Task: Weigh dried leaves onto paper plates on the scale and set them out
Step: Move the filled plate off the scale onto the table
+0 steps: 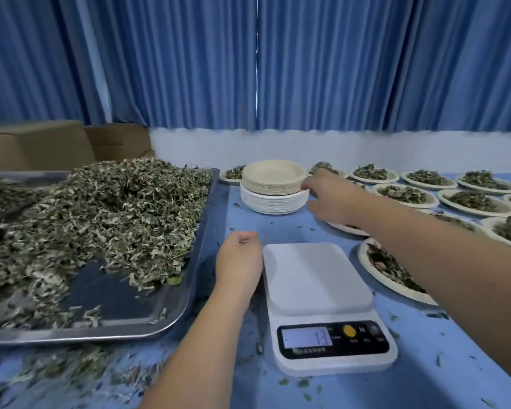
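Beige paper is touched first: the fingers [306, 184] of the right hand [326, 199] are spread against the right edge of the round beige paper plates [273, 175], which are stacked on a pile of round white paper plates [273, 203]. The thumb is kept apart below and no plate is seen pinched or lifted, so the hand is read as released. The stack lies just left of those fingers, beyond the flat white digital kitchen scale [316, 278]. Its platform is bare and its display is too blurred to be read. The left hand [239, 258] is rested on the blue counter [455, 349] just beside the scale's left edge, loosely curled, with nothing seen held. The right hand is the nearer to the stack; the top plate is judged next to be peeled off and brought back onto the platform. Grey-green dried leaves [115, 208] are heaped in the steel tray [201, 231] at left. Filled white paper plates [404, 193] are set out at right.
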The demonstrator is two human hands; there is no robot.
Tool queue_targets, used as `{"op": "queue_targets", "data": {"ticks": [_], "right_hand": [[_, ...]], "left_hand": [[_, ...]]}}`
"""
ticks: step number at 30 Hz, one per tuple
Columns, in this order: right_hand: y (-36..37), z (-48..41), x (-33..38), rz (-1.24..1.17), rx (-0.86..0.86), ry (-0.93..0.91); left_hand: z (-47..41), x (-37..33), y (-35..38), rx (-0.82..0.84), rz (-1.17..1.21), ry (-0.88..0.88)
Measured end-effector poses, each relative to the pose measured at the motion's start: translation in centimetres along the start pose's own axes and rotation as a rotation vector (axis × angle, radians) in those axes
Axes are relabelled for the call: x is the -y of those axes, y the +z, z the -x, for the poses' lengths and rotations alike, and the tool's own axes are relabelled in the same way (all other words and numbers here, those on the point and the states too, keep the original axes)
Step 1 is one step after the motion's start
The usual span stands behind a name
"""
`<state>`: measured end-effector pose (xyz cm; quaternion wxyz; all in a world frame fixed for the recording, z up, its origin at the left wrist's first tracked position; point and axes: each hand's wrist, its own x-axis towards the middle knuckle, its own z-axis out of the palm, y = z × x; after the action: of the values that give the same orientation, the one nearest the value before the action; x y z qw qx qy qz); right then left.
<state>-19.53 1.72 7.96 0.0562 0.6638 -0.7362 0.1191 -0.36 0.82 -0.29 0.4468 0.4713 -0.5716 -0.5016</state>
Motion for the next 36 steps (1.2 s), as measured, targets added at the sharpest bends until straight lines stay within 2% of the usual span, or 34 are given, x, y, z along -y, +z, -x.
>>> {"op": "queue_targets", "data": {"ticks": [2,4,11,13,19,23,36], "right_hand": [[0.0,-2.3,-0.1,0.165,0.086,-0.016],[-0.1,-4.4,0.2,0.227,0.121,-0.014],[1.2,-8.7,2.1,0.232,0.223,0.044],[1.7,-9.3,2.6,0.156,0.235,0.080],[1.2,-10.3,3.4,0.115,0.195,0.137],[0.9,-10.7,3.4,0.119,0.102,0.136],[0.6,-11.0,2.9,0.017,0.064,0.141]], "left_hand": [[0.0,-0.1,-0.2,0.022,0.006,-0.019],[-0.2,-0.1,-0.5,0.047,0.030,-0.046],[-0.5,-0.2,-0.9,0.064,0.081,-0.063],[-0.5,-0.3,-0.9,0.068,0.082,-0.068],[-0.5,-0.6,-0.9,0.080,0.105,-0.078],[-0.4,-0.6,-0.9,0.080,0.102,-0.073],[-0.6,-0.6,-0.9,0.089,0.113,-0.080]]}}
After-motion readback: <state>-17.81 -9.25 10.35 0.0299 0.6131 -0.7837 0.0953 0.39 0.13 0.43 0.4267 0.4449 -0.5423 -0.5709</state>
